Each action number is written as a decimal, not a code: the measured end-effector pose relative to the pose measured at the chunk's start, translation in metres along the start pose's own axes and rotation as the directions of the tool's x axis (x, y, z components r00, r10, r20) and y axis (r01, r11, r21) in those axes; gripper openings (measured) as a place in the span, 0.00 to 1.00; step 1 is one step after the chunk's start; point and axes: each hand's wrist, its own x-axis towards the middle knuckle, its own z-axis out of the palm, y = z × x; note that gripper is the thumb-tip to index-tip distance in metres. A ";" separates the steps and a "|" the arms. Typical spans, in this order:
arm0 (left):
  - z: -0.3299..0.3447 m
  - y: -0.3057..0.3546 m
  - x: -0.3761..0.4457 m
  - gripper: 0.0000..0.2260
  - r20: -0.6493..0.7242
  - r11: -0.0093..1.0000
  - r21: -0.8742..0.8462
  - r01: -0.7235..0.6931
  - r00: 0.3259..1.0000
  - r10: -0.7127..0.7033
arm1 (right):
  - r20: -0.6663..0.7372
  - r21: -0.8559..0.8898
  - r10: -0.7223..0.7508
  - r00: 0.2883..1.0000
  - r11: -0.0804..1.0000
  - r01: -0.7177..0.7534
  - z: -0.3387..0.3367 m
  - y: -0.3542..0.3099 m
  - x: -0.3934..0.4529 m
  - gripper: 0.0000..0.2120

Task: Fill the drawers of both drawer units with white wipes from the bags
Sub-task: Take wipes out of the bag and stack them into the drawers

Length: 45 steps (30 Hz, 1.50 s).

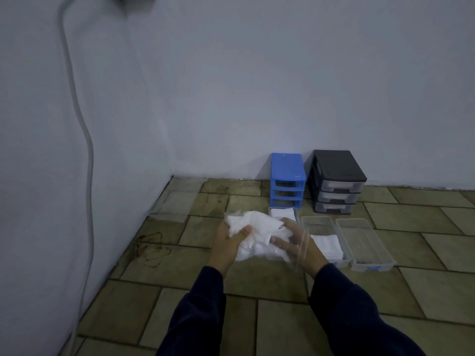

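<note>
A clear plastic bag of white wipes (254, 235) is held above the floor between both hands. My left hand (227, 244) grips its left side, thumb pressed into the bag. My right hand (295, 249) is inside the bag's clear mouth, fingers curled round the wipes. The blue drawer unit (288, 179) stands by the wall with its three slots empty. Beside it the black drawer unit (335, 181) has its clear drawers in. Three clear drawers lie on the floor: one with wipes (284, 213), one partly filled (326, 242), one empty (365, 245).
An empty clear bag (177, 204) lies flat on the tiles near the left wall corner. A grey cable (87, 155) runs down the left wall. Tiled floor lies in front of my arms.
</note>
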 end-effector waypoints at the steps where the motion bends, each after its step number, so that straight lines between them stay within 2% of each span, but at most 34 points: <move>1: -0.001 -0.001 -0.001 0.13 0.000 1.000 -0.014 0.010 1.000 -0.010 | -0.006 -0.018 0.002 1.000 1.000 -0.002 0.000 0.001 0.001 0.20; 3: -0.005 -0.003 0.001 0.15 -0.013 0.996 -0.072 0.057 0.998 -0.058 | -0.024 -0.037 -0.026 0.999 0.999 0.025 -0.001 0.001 0.002 0.12; 7: -0.008 -0.004 0.007 0.18 -0.013 0.988 -0.105 0.113 0.993 -0.115 | -0.062 -0.092 -0.013 0.998 0.996 0.008 -0.005 -0.001 0.005 0.15; 12: -0.008 -0.008 0.011 0.22 -0.076 0.988 -0.098 0.120 0.989 -0.128 | -0.039 -0.148 0.018 0.999 0.989 -0.024 -0.007 -0.003 0.003 0.09; 14: -0.007 -0.009 0.011 0.27 -0.112 0.995 -0.050 0.082 0.990 -0.087 | -0.001 -0.154 0.044 0.999 0.987 -0.044 -0.009 -0.002 0.003 0.12; 16: -0.004 -0.009 0.010 0.36 -0.134 0.999 0.034 0.006 0.991 -0.001 | 0.020 -0.214 0.053 0.998 0.976 -0.047 -0.009 -0.001 0.005 0.14; 17: -0.003 -0.009 0.009 0.37 -0.124 0.996 0.087 -0.036 0.991 0.047 | 0.020 -0.239 0.045 0.999 0.970 -0.039 -0.008 -0.002 0.005 0.14; 20: -0.001 -0.010 0.008 0.26 -0.053 0.965 0.236 -0.116 0.990 0.132 | 0.024 -0.226 0.044 0.999 0.974 -0.037 -0.006 -0.001 0.008 0.14; 24: -0.004 -0.016 0.010 0.16 -0.094 0.945 0.320 -0.074 0.989 0.110 | -0.024 -0.192 0.092 0.995 0.977 -0.095 -0.004 0.001 0.009 0.14; 30: -0.007 -0.019 0.009 0.17 -0.169 0.894 0.446 -0.026 0.979 0.113 | 0.015 -0.194 0.141 0.990 0.972 -0.136 -0.003 0.007 0.008 0.10; 35: -0.003 -0.023 0.006 0.16 -0.094 0.768 0.636 -0.076 0.980 0.175 | -0.033 -0.157 0.201 0.979 0.966 -0.204 0.000 0.010 0.009 0.09; 37: 0.001 -0.025 0.005 0.16 -0.053 0.775 0.625 -0.091 0.986 0.159 | -0.016 -0.114 0.228 0.974 0.967 -0.228 0.003 0.007 0.009 0.09; 40: 0.006 -0.029 0.005 0.20 -0.039 0.817 0.566 -0.110 0.986 0.160 | -0.025 -0.178 0.206 0.978 0.962 -0.207 0.005 0.009 0.010 0.12; 43: 0.005 -0.038 0.008 0.18 -0.062 0.735 0.676 -0.061 0.988 0.139 | -0.029 -0.143 0.241 0.970 0.960 -0.242 0.008 0.011 0.009 0.13; 45: 0.005 -0.042 0.010 0.18 -0.102 0.727 0.686 -0.033 0.985 0.142 | -0.031 -0.187 0.234 0.972 0.954 -0.236 0.009 0.011 0.009 0.12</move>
